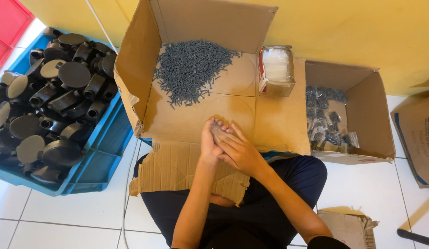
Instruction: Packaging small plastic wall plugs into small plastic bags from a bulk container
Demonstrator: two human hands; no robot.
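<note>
the person is sitting on a white tiled floor (80,216) with an opened cardboard box (196,117) lying flat in front of them. the left hand (210,143) and the right hand (240,150) are pressing together over the near edge of the box, palms facing each other and fingers lying fairly straight and close; whether anything is sitting between the palms cannot be told. well beyond the hands, a pile of small grey screws (191,69) is spreading across the far part of the box floor. a small carton of clear plastic bags (276,69) is standing just to the right of the pile. further right, a second cardboard box (362,124) is holding small filled bags of grey parts (325,117). on the left, a blue crate (101,157) is brimming with black round junction boxes (53,101), touching the side of the opened box
</note>
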